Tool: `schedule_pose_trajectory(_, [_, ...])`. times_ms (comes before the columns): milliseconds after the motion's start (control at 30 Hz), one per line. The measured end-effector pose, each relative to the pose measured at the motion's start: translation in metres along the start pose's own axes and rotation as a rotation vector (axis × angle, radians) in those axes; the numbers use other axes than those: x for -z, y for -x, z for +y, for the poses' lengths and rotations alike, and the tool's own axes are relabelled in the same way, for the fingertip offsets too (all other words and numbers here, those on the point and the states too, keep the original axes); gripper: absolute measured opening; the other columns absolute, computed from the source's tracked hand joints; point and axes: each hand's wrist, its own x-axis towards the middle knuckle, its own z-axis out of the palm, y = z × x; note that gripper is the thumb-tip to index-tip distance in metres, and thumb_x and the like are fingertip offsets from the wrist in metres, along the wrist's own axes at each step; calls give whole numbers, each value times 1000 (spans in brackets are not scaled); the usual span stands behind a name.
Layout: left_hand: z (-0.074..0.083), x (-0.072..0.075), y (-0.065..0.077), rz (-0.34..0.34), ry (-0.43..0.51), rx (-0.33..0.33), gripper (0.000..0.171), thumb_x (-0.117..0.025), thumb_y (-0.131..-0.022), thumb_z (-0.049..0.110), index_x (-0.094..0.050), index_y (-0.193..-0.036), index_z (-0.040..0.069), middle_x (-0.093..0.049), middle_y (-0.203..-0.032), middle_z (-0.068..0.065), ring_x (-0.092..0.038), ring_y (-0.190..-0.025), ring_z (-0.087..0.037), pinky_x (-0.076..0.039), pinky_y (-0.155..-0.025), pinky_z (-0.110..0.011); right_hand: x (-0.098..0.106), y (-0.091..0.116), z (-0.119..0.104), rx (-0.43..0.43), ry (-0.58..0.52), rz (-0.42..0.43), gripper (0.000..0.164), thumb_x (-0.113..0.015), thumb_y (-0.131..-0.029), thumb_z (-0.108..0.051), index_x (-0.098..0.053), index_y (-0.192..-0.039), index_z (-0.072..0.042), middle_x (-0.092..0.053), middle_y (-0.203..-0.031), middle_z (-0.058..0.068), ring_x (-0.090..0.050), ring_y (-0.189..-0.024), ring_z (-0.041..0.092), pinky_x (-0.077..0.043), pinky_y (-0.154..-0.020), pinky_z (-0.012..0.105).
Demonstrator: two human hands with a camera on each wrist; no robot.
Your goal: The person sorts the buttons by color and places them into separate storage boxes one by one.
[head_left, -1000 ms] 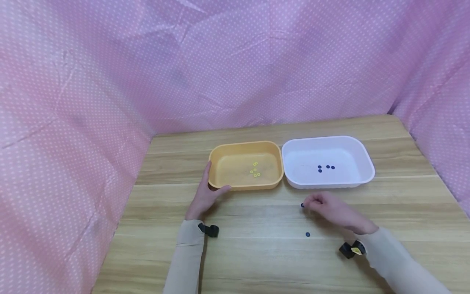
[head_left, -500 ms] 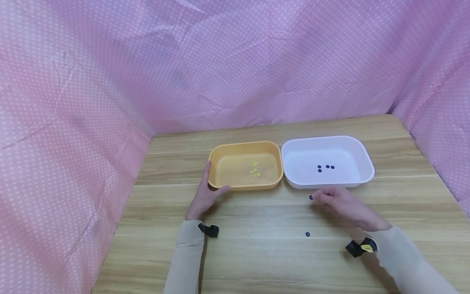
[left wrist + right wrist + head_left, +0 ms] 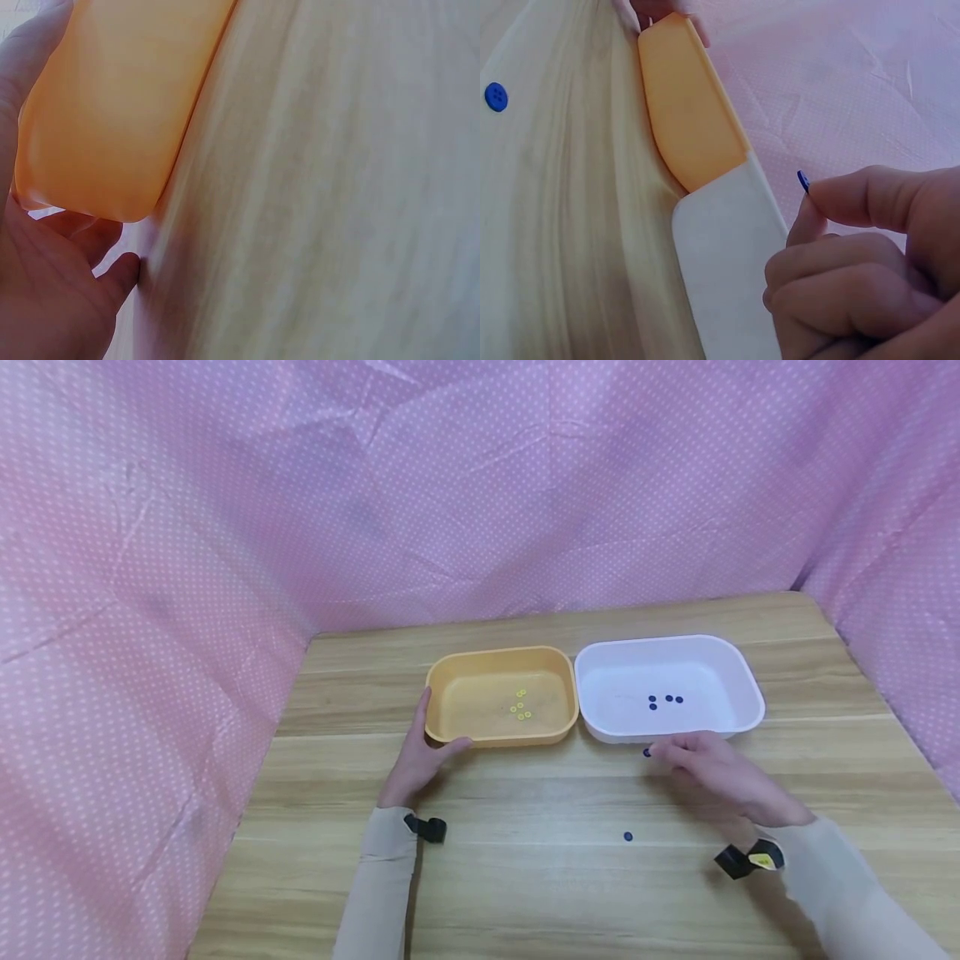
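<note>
A small dark blue button [image 3: 803, 181] is pinched between the thumb and index finger of my right hand [image 3: 723, 777]. In the head view that hand is just in front of the near wall of the white plastic tray [image 3: 600, 727]. My left hand [image 3: 417, 758] grips the near left corner of the orange tray [image 3: 502, 743], thumb along the front rim and fingers round the left end. Several yellow buttons [image 3: 521, 706] lie inside the orange tray. Inside the white one are several dark blue buttons [image 3: 669, 698]. Another blue button [image 3: 628, 837] lies on the table.
Both trays stand side by side, ends touching, on a wood-grain table [image 3: 525, 877]. Pink dotted cloth [image 3: 480, 485] hangs behind the table and at its sides.
My right hand has moved right and away from me, carrying the pinched button toward the white tray's front wall. The left hand and both trays have stayed in place.
</note>
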Motion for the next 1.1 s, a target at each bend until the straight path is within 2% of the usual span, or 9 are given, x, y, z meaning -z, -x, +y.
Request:
schedule_pose_trajectory(267, [2, 0, -1, 1, -2, -3, 116, -84, -71, 48, -4, -154, 42, -13, -160, 8, -21, -143, -13, -18, -116, -38, 7, 1, -5, -10, -14, 1, 44, -54, -100, -35, -62, -116, 6, -36, -59, 1, -40, -56, 19, -35, -51, 28])
schedule_pose_trajectory(433, [3, 0, 0, 4, -12, -3, 116, -84, -71, 49, -4, -154, 41, -12, -161, 6, -20, -143, -14, -18, -117, -39, 12, 1, -8, -9, -34, 5, 44, -53, -101, -31, -58, -121, 8, -36, -60, 0, -38, -54, 20, -36, -51, 31])
schedule_pose_trajectory(700, [2, 0, -1, 8, -9, 9, 116, -84, -70, 49, -4, -154, 43, -12, -161, 7, -21, -143, -13, -18, -117, -38, 23, 1, -8, 12, -20, 33, 43, -51, -102, -28, -58, -122, 10, -37, -63, -1, -36, -54, 14, -37, -50, 30])
schedule_pose_trajectory(867, [7, 1, 1, -23, 43, -9, 116, -85, -75, 36, -2, -156, 33, -12, -162, -1, -24, -143, -20, -19, -116, -38, 28, 1, -10, 23, -13, 36, 46, -49, -103, -28, -56, -126, 11, -37, -63, -2, -35, -53, 12, -37, -51, 28])
schedule_pose_trajectory(1033, [24, 3, 7, -48, 72, -27, 116, -84, -78, 26, -1, -158, 18, -11, -162, -11, -22, -143, -29, -18, -117, -45, 36, 1, -15, 18, -10, 47, 50, -50, -102, -32, -56, -124, 12, -37, -62, -3, -36, -53, 13, -36, -51, 29])
schedule_pose_trajectory(1100, [24, 3, 7, -48, 69, -27, 115, -84, -78, 26, -1, -158, 17, -11, -162, -11, -22, -143, -29, -17, -117, -45, 39, 0, -17, 10, -21, 52, 50, -51, -102, -34, -57, -122, 12, -37, -60, -3, -35, -53, 13, -35, -50, 28])
